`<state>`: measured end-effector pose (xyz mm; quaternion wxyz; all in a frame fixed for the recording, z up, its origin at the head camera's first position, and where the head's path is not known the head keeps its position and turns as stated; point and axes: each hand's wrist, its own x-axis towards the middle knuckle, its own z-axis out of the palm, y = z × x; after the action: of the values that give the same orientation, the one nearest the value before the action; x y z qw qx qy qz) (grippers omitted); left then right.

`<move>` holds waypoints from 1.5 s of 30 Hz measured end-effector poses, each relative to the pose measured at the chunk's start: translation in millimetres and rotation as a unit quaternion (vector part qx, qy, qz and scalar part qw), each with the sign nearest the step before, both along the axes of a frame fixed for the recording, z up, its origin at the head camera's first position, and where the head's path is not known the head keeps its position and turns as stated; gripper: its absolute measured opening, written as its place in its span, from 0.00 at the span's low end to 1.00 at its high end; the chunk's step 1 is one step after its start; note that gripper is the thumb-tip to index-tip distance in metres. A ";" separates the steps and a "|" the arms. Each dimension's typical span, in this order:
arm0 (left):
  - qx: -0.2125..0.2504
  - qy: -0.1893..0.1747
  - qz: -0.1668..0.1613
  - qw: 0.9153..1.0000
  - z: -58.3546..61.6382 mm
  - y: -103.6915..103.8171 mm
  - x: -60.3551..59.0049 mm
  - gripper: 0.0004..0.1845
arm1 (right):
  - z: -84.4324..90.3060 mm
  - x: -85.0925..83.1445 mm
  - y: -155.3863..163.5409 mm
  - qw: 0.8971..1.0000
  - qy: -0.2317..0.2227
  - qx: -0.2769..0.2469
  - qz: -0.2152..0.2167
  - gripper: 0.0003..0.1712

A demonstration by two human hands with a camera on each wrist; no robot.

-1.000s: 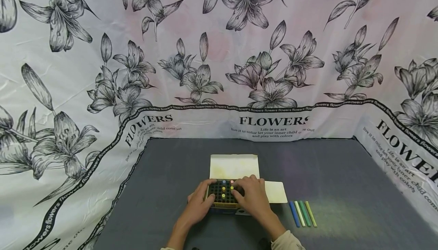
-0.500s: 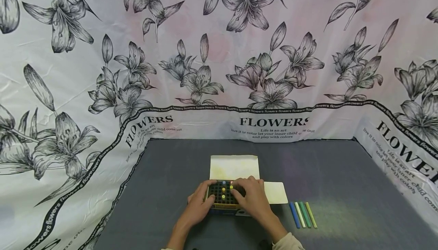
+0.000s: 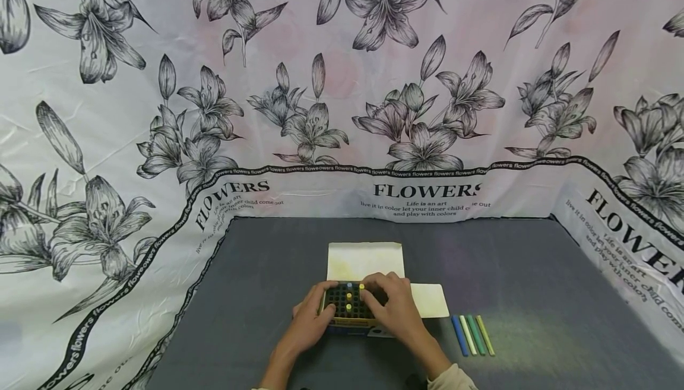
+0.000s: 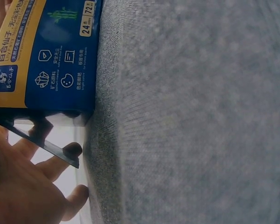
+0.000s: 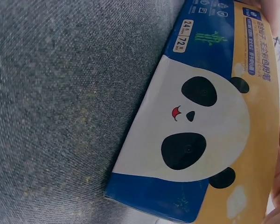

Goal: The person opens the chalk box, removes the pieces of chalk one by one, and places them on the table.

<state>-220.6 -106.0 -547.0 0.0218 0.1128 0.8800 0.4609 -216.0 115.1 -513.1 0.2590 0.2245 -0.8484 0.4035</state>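
A chalk box stands on the table with its lid folded back, showing a dark grid of holes with a few chalk sticks upright in it. My left hand grips the left end of the box, thumb at the near corner and fingers toward the far one. In the left wrist view its fingers lie behind a dark side flap. Over the right part of the grid, my right hand pinches a yellow chalk stick between thumb and index finger. A blue chalk and two yellowish ones stand left of it.
Four-colour variety aside, several chalk sticks in blue, white, green and yellow-green lie side by side right of the box. The raised lid stands behind it, and a pale side flap sticks out right. A flowered curtain surrounds the table.
The yellow chalk in my right fingers has shifted slightly upward in the head view, and the pink chalk end behind it is now hidden. My left hand stays in place.
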 end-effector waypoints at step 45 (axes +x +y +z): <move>-0.011 -0.007 0.001 1.000 1.8 0.6 0.6 0.24 | 6.2 12.6 135.1 0.988 0.095 -0.096 -0.081 0.18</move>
<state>-219.9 -105.3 -545.2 0.0287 0.1089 0.8851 0.4516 -203.4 250.2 -506.8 0.3902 0.1664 -0.7928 0.4376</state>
